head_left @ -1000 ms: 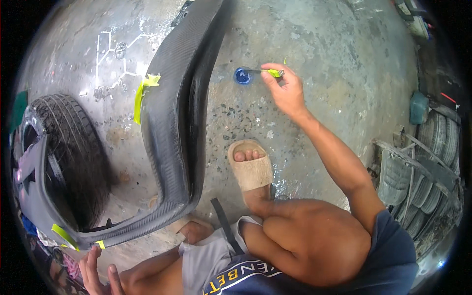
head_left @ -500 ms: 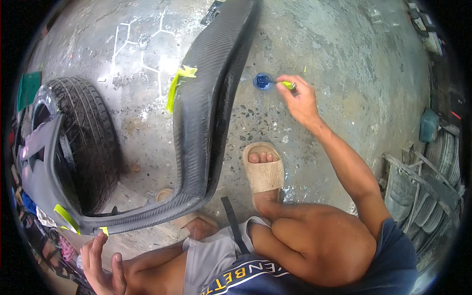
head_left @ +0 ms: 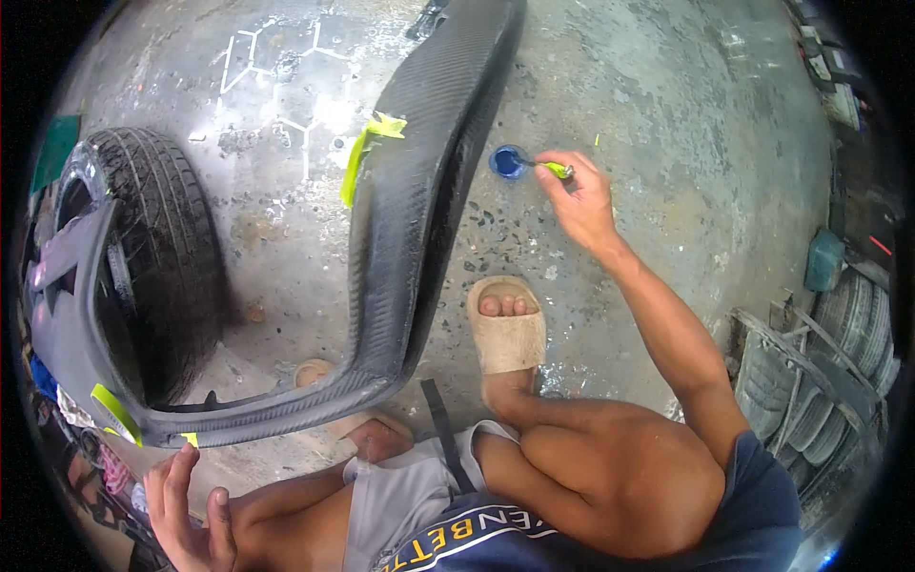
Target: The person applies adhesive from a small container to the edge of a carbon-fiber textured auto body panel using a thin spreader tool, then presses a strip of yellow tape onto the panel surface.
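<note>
Crouching low over a grey concrete floor (head_left: 658,105), wearing light grey shorts (head_left: 396,496), a dark blue shirt (head_left: 610,543) and tan sandals (head_left: 508,343). Pinching a thin tool (head_left: 559,171) by its yellow-green handle in the right grip (head_left: 579,197), with thumb and fingers clamped together on it. Holding the dark end of the tool at a small round dish (head_left: 494,164), deep blue inside, resting on the floor to the right of a long black panel (head_left: 396,238); not showing clearly any contact between tip and contents.

Facing that same curved panel, woven in texture, stretching down from the top of the view and bending left toward the left grip (head_left: 188,510). Spreading the left thumb and fingers apart, around nothing, with the index fingertip right at a small yellow patch (head_left: 190,439) on the panel's lower edge; touching or just short of it, too small to tell. Seeing yellow-green tape (head_left: 354,172) along the panel's upper left edge, and a black tyre (head_left: 162,238) beyond the bend.
</note>
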`<state>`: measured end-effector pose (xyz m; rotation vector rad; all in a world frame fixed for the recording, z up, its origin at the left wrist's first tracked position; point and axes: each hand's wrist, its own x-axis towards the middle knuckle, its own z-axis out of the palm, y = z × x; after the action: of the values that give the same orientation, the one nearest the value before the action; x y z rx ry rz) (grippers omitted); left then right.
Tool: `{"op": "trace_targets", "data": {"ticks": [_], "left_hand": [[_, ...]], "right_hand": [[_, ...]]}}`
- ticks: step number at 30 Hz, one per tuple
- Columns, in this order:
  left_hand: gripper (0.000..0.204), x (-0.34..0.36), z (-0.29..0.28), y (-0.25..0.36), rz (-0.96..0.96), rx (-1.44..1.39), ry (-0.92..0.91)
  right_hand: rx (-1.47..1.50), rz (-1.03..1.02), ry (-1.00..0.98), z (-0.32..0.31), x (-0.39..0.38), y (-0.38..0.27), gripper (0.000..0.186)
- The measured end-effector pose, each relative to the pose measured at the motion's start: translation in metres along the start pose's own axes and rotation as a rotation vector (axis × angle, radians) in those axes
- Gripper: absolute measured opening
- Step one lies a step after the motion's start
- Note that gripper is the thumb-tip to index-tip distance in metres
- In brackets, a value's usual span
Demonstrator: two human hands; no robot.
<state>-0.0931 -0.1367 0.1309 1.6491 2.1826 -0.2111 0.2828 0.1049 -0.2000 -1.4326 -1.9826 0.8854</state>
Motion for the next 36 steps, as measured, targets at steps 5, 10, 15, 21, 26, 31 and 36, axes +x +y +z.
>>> {"op": "trace_targets", "data": {"ticks": [5, 10, 15, 21, 26, 31, 36], "left_hand": [[0.036, 0.001, 0.0, -0.001, -0.02, -0.014, -0.029], [0.036, 0.001, 0.001, -0.002, -0.002, -0.015, -0.021], [0.034, 0.002, 0.002, 0.0, 0.017, -0.025, -0.01], [0.042, -0.005, 0.006, -0.001, -0.032, -0.134, -0.078], [0.057, 0.058, 0.058, 0.043, 0.074, -0.758, 0.181], [0.074, 0.138, 0.087, 0.108, 0.034, -0.968, 0.32], [0.07, 0.169, 0.099, 0.128, 0.135, -1.061, 0.297]], "right_hand": [[0.005, -0.066, 0.033, 0.001, -0.001, -0.002, 0.017], [-0.019, -0.086, 0.066, -0.001, -0.004, -0.005, 0.018], [0.008, -0.096, 0.021, -0.005, -0.006, -0.01, 0.018], [0.001, -0.126, -0.012, -0.002, -0.005, -0.018, 0.016], [-0.036, -0.137, -0.028, -0.008, -0.009, -0.001, 0.016], [0.062, -0.061, 0.0, 0.0, -0.007, -0.017, 0.016], [0.113, -0.008, -0.013, -0.005, -0.003, -0.017, 0.017]]}}
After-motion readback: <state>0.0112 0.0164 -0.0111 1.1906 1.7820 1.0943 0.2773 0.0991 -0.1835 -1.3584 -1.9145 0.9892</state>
